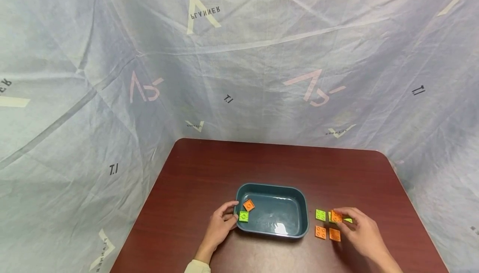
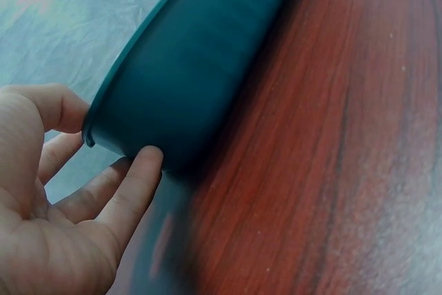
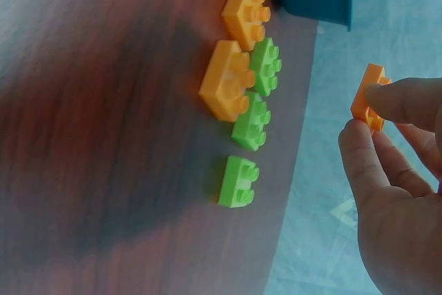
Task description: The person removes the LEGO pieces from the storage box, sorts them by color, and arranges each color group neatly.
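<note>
A dark teal rectangular tray (image 1: 275, 234) sits on the table. My left hand (image 1: 220, 225) holds its left end, the thumb at the rim and fingers against the outer wall (image 2: 173, 94). Inside that end lie an orange building block (image 1: 248, 205) and a green building block (image 1: 244, 216). To the tray's right, my right hand (image 1: 361, 229) pinches an orange building block (image 3: 368, 94) between thumb and fingertips, raised over the others. Under and beside it are two orange blocks (image 3: 228, 81) and three green blocks (image 3: 238, 182), studs up; the hand partly covers some in the head view.
The dark red wooden table (image 1: 209, 161) has rounded far corners. Grey-white printed sheeting (image 1: 254, 98) hangs behind it and along both sides. The right hand's blocks stand close to the tray's right wall.
</note>
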Tool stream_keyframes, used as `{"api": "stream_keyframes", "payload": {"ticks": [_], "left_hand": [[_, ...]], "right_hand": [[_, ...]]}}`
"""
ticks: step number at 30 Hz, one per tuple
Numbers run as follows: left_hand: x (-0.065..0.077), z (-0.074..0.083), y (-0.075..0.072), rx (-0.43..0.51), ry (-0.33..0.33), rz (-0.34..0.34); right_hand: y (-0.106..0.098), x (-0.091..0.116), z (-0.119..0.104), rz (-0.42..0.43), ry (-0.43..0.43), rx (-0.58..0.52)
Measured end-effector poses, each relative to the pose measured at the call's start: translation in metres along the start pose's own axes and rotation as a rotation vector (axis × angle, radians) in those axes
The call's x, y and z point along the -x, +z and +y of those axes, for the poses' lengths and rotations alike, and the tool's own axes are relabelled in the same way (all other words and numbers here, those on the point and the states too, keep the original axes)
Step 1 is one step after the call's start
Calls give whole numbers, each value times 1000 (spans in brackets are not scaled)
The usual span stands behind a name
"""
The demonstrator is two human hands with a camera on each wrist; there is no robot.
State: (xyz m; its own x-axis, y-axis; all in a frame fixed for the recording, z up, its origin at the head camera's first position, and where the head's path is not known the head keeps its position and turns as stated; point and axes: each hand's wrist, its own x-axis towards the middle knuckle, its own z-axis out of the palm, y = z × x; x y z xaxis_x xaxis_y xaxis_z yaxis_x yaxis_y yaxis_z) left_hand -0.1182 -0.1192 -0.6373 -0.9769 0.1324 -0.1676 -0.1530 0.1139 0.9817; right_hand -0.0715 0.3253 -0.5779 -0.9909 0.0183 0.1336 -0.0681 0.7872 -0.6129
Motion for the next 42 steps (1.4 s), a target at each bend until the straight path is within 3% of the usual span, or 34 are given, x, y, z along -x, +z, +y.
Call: {"api": "stream_keyframes", "payload": {"ticks": [4,13,42], "left_hand": [[0,-1,0,8,-2,3],[0,-4,-1,1,3,8],[0,-3,-3,-12,15,-6]], "right_hand": [[-1,3,9,-10,11,35],[0,9,27,-100,134,30],[10,15,55,-283,268,51]]}}
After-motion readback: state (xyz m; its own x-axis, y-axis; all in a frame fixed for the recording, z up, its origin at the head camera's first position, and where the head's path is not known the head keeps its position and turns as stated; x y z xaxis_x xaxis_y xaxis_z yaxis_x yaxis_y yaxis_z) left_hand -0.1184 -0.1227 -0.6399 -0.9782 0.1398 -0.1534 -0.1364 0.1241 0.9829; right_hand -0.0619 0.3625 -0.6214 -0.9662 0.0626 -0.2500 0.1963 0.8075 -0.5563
